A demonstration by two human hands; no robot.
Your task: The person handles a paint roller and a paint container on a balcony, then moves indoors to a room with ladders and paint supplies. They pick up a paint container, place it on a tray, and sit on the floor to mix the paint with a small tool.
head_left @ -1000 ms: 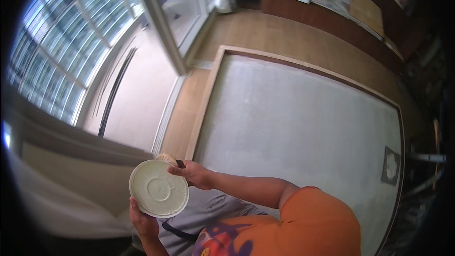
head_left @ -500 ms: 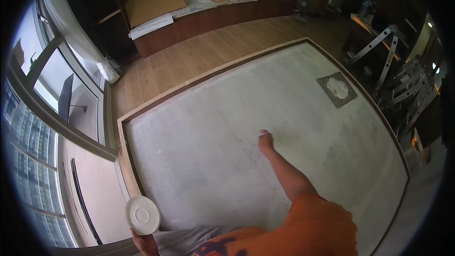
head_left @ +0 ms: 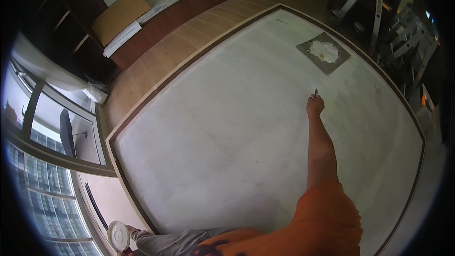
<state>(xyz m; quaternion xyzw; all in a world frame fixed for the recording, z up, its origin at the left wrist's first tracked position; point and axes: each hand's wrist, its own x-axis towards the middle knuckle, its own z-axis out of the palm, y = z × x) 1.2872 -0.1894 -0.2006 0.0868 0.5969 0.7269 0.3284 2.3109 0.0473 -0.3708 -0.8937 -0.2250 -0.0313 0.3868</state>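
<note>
My right hand (head_left: 315, 106) is closed on a small tool (head_left: 316, 92) with a thin dark end, its kind too small to make out. It reaches over a large pale grey panel (head_left: 204, 99) framed by a wooden rim. Beyond the hand, a square grey board (head_left: 307, 46) carries a spread heap of white paste (head_left: 324, 51). At the lower left my left hand (head_left: 124, 252), only partly visible, holds a round off-white lid (head_left: 118, 236), tilted beside my grey-trousered leg.
Several metal stepladders (head_left: 379, 9) stand at the right, past the rim. Wood flooring (head_left: 189, 40) runs along the far side to a low brown ledge (head_left: 128, 54) bearing cardboard sheets (head_left: 121, 17). A window frame (head_left: 61, 156) and a gathered curtain (head_left: 57, 66) are on the left.
My right hand has moved right and farther out, nearer the board with paste. The lid in my left hand has gone lower and to the left. The view has shifted too.
</note>
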